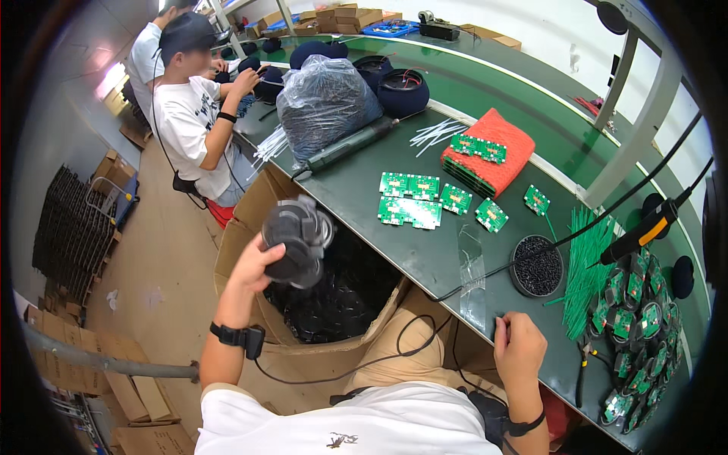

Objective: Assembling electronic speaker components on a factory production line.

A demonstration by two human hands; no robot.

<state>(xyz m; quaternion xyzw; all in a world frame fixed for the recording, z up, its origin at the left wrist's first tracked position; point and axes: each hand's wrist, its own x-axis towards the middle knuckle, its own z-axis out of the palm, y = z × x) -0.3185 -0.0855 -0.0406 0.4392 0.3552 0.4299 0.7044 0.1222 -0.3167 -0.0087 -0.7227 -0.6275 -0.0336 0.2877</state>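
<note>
My left hand [256,265] grips a cluster of round black plastic housings [297,243], slightly blurred, above an open cardboard box [371,327]. More black plastic parts [326,292] lie inside that box. At the bench's near edge is my right hand [520,345], its fingers curled in; whatever they may hold is hidden. Beyond it sits a round dish of small black screws or pellets [537,265]. Beside the dish lie green cable ties [588,250] and a pair of pliers [582,371]. Farther right is a heap of round black housings with green circuit boards [641,326].
Green circuit boards [409,199] are spread over the dark green bench [364,197], near a red bubble-wrap sheet [506,148]. An electric screwdriver [644,231] hangs at right on a cable; another power driver [353,145] lies by a plastic-wrapped bundle [322,98]. Co-workers [186,98] occupy the far left.
</note>
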